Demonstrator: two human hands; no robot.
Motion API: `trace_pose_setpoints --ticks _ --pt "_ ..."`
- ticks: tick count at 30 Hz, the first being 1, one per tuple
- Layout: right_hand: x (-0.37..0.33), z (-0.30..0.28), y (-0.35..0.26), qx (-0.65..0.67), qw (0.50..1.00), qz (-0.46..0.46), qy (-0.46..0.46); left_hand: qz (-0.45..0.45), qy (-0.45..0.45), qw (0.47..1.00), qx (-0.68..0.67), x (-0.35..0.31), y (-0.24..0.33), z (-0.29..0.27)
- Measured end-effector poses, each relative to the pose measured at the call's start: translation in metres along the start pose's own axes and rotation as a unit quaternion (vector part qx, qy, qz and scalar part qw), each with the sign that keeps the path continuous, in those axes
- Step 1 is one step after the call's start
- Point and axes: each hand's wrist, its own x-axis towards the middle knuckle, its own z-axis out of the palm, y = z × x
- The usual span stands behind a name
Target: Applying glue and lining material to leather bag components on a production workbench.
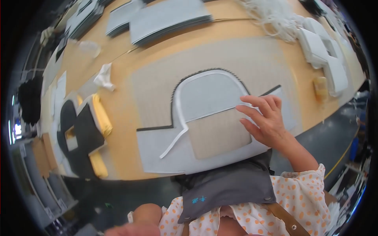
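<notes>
On the table in front of me lies a pale grey fabric panel (161, 151) with a large arched opening and dark trim along its outer edge. A white strip (179, 100) follows the inside of the arch, and its loose tail trails toward the lower left. Inside the arch rests a light grey-blue piece (212, 94). My right hand (267, 120) hovers at the right side of the arch, fingers curved and apart, with nothing visible in them. At the lower edge, near my body, only part of my left hand (132, 230) shows, blurred, its fingers unclear.
Stacks of grey-blue sheets (169, 19) stand at the back. Dark cut pieces with yellow layers (88, 126) lie at left, beside a crumpled white scrap (104, 76). Far right hold white strips (271, 15), white shaped pieces (334, 72) and a yellowish container (320, 88).
</notes>
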Motion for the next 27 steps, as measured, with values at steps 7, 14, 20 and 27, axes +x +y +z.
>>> trace_pose_setpoints --ticks 7,14,20,27 --pt "0.041 0.033 -0.008 0.024 0.996 -0.065 -0.059 -0.339 -0.165 0.802 0.464 -0.065 -0.036 -0.079" --pt "0.073 0.067 -0.008 0.004 0.993 -0.076 -0.087 -0.307 -0.288 0.701 0.576 -0.121 -0.062 -0.105" --pt "0.091 0.082 -0.007 0.001 0.992 -0.084 -0.099 -0.32 -0.276 0.709 0.565 -0.116 -0.071 -0.104" --pt "0.094 0.088 -0.008 -0.01 0.989 -0.082 -0.122 -0.328 -0.239 0.726 0.555 -0.102 -0.069 -0.105"
